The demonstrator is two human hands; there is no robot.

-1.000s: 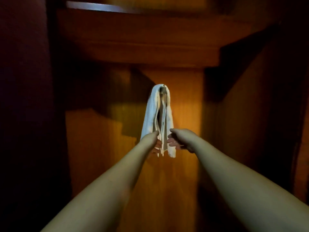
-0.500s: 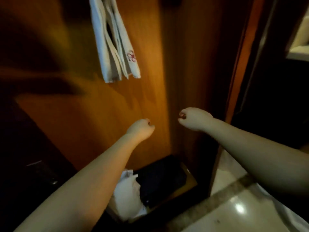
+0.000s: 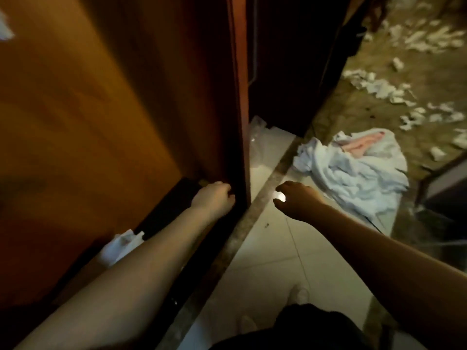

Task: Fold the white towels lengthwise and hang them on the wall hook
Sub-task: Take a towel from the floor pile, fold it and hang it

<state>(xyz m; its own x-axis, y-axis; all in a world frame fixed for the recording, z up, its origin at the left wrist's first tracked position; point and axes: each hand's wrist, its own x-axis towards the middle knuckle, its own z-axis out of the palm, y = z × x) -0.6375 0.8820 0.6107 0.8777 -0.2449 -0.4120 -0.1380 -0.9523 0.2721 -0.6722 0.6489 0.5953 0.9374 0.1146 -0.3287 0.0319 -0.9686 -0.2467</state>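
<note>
- The left hand [image 3: 214, 198] is hanging low beside the dark red edge of the wooden panel [image 3: 101, 109], fingers curled loosely inward and holding nothing.
- Whether the left fingertips are touching the panel edge cannot be told; they are sitting just beside it.
- The right hand [image 3: 297, 200] is reaching over the white tile floor [image 3: 265, 269], palm down, thumb and fingers [image 3: 279, 189] spreading moderately and bending slightly; it is gripping nothing.
- A bright reflection is showing on the tile directly under the right hand; contact between hand and floor cannot be told.
- A crumpled pile of white towels [image 3: 358, 170] is lying on the floor just beyond the right hand, at the border between the tile and the brown carpet [image 3: 379, 97]. A pink item [image 3: 361, 145] is lying in the top of the pile.
- The right hand is near the pile but apart from it.
- A corner of white cloth [image 3: 5, 31] is showing at the upper left edge of the panel; blur is preventing further detail.
- More white cloth [image 3: 121, 246] is lying at the foot of the panel, partly behind the left forearm.
- Scraps of white paper [image 3: 384, 87] are lying scattered across the carpet toward the upper right.
- A grey stone strip [image 3: 252, 218] is running diagonally along the floor between the two hands.
</note>
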